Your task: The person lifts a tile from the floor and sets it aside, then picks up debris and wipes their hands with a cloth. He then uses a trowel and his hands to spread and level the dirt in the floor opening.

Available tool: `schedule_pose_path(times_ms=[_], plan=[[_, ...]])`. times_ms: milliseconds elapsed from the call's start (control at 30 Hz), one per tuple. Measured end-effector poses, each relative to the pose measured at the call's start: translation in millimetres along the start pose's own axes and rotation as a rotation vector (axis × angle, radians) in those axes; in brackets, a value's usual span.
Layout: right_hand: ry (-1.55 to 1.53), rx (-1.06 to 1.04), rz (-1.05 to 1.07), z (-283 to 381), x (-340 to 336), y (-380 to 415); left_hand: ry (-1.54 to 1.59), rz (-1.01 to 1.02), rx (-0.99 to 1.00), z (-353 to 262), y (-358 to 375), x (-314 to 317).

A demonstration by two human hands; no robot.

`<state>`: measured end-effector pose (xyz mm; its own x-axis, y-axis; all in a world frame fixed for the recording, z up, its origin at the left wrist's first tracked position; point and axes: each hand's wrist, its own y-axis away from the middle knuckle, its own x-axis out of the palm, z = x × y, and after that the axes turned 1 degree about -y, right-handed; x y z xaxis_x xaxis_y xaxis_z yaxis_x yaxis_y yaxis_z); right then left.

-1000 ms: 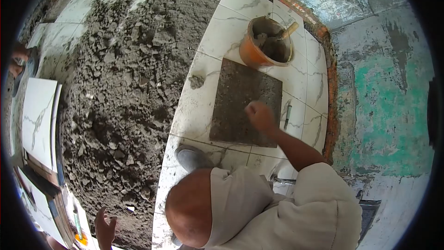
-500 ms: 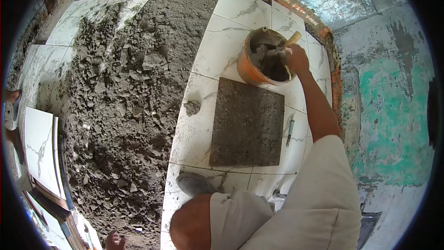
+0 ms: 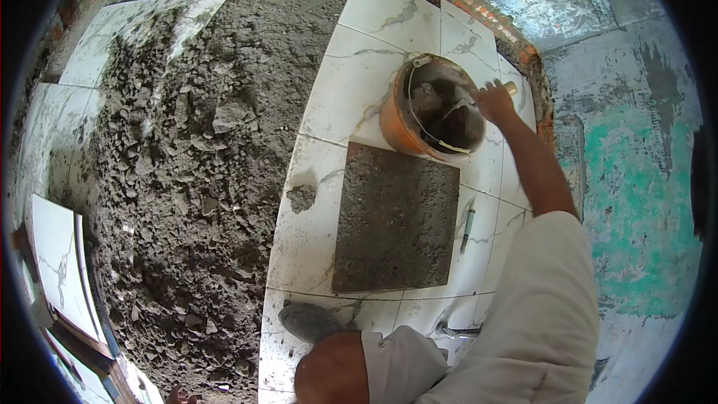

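Note:
My right hand is closed round the wooden handle of a trowel at the rim of an orange bucket. The trowel's blade reaches into the bucket, over wet grey mortar. The bucket's wire handle lies across its opening. Just this side of the bucket lies a square tile, its upper face dark grey and rough. My left hand barely shows at the bottom edge, above the rubble, its fingers mostly cut off.
White marbled tiles cover the floor under the bucket. A pen-like tool and a mortar lump lie beside the square tile. Loose grey rubble fills the left. More tiles lean there; a painted wall rises right.
My right hand has moved right with the trowel, from over the bucket to its right rim. The bucket's wire handle now lies across the opening. My left hand has dropped almost out of view.

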<state>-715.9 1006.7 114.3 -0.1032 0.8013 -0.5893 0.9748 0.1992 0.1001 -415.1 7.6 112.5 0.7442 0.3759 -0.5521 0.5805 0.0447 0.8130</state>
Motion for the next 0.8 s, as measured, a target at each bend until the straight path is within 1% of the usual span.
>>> schedule_pose_path(times_ms=[33,67,100,133,200,267,333,367,400,467,500,600,667,700,733,767,800], plan=[[-0.080,0.025,0.299,-15,-43,6,-0.027,-0.033,-0.002,7,-4,3],[-0.161,0.053,0.594,-24,-69,12,-0.074,-0.031,-0.058,-11,-6,-3],[-0.120,0.059,0.528,-35,-57,33,-0.097,-0.039,-0.063,-14,-9,-4],[-0.110,0.068,0.534,-37,-57,51,-0.116,-0.046,-0.065,-17,-14,-2],[-0.223,0.213,0.531,-35,-68,100,-0.078,-0.140,0.122,6,-29,14],[-0.165,0.232,0.434,-15,-47,152,-0.086,-0.143,0.142,-1,-40,17],[-0.148,0.236,0.283,14,-50,194,-0.021,-0.057,0.093,5,-48,18],[-0.194,0.310,0.400,28,-63,204,0.040,-0.042,0.075,-6,-44,13],[-0.241,0.386,0.516,39,-77,210,0.034,-0.044,0.082,-4,-44,12],[-0.264,0.440,0.508,48,-86,234,-0.143,-0.162,0.237,1,-44,7],[-0.261,0.437,0.507,48,-91,246,-0.149,-0.171,0.249,5,-44,4],[-0.271,0.448,0.546,38,-104,275,-0.035,-0.188,0.143,19,-39,5],[-0.368,0.507,0.533,35,-108,291,0.016,-0.210,0.174,38,-41,12],[-0.368,0.507,0.526,32,-113,288,-0.048,-0.245,0.172,42,-37,14],[-0.524,0.562,0.459,26,-118,285,-0.109,-0.278,0.168,45,-36,19],[-0.679,0.612,0.394,21,-121,282,0.015,-0.180,0.074,47,-36,20],[-0.679,0.612,0.399,17,-115,274,0.013,-0.175,0.075,43,-35,22]])
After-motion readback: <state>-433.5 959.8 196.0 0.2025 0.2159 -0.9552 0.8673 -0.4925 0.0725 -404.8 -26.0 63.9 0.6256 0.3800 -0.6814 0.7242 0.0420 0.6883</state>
